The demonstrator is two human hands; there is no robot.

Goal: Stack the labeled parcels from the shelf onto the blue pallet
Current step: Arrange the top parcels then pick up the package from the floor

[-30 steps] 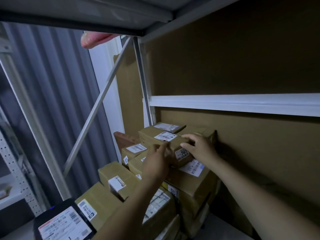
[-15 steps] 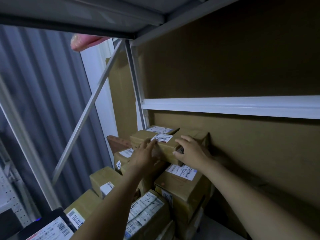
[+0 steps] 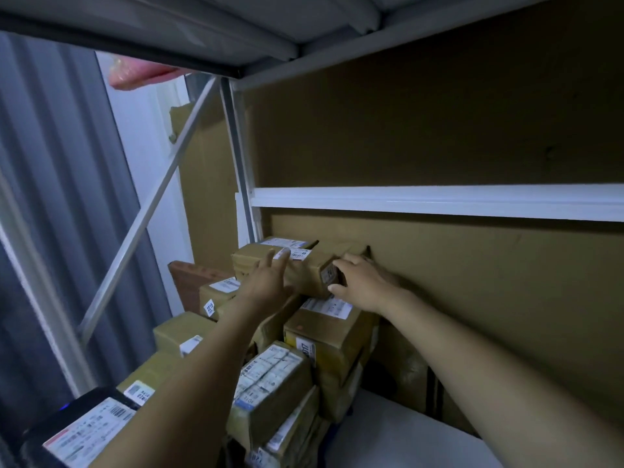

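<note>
A pile of brown cardboard parcels with white labels fills the left end of the shelf. On top lies a long brown parcel with a white label. My left hand lies flat against its front left face, fingers spread. My right hand wraps around its right end, thumb underneath. Below it sit a larger brown parcel and a label-covered parcel. The blue pallet is out of view.
A black parcel with a white label lies at the bottom left. A diagonal metal brace and upright post frame the shelf's left end. Cardboard backing lines the rear. White shelf surface shows at the bottom right.
Both hands have reached further onto the top parcel: the left moved from its near corner onto the front face, the right slid around the right end. The view has shifted closer.
</note>
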